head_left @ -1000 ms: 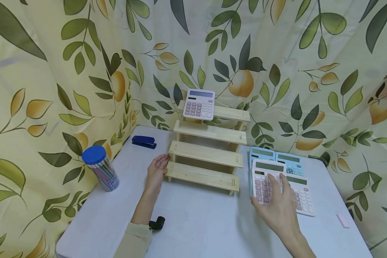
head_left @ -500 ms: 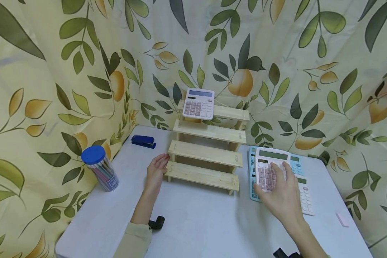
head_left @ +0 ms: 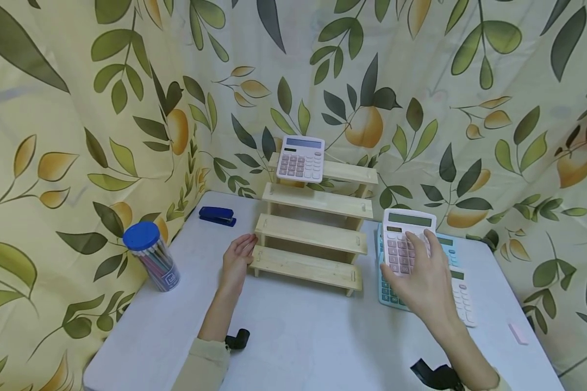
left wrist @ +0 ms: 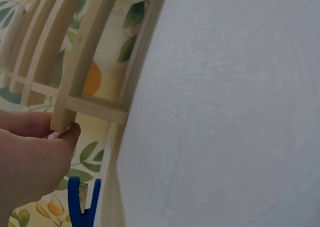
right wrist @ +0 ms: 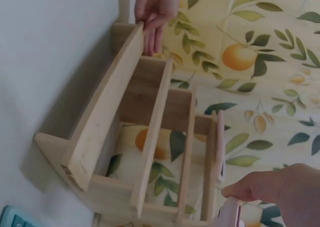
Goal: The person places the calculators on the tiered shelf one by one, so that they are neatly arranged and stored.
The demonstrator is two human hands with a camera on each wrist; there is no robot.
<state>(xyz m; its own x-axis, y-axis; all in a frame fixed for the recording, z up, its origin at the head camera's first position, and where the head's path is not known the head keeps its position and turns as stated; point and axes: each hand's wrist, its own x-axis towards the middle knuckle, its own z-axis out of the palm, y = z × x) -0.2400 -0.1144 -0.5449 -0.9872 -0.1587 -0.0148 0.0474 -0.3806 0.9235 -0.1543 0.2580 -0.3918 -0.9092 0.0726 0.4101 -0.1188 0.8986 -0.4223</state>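
Note:
My right hand (head_left: pixel 424 288) grips a pink-and-white calculator (head_left: pixel 410 219) by its sides, thumb on the left edge, and holds it tilted up above the other calculators. In the right wrist view only a corner of that calculator (right wrist: pixel 230 211) shows below the thumb. My left hand (head_left: pixel 236 260) pinches the left end of the lowest board of a four-step wooden display stand (head_left: pixel 305 266); the left wrist view shows thumb and finger around the board end (left wrist: pixel 61 118). Another pink-and-white calculator (head_left: pixel 300 158) leans on the top step, at its left.
Blue calculators (head_left: pixel 390 296) and a further white calculator (head_left: pixel 464 304) lie right of the stand, partly hidden by the right hand. A pink eraser-like block (head_left: pixel 518 333) lies farther right. On the left stand a blue stapler (head_left: pixel 217 215) and a blue-lidded jar of pens (head_left: pixel 158 260).
My right hand has lifted the calculator up from the others, uncovering more of the blue one beneath, and has shifted slightly left in the last half second. The left hand stays at the stand.

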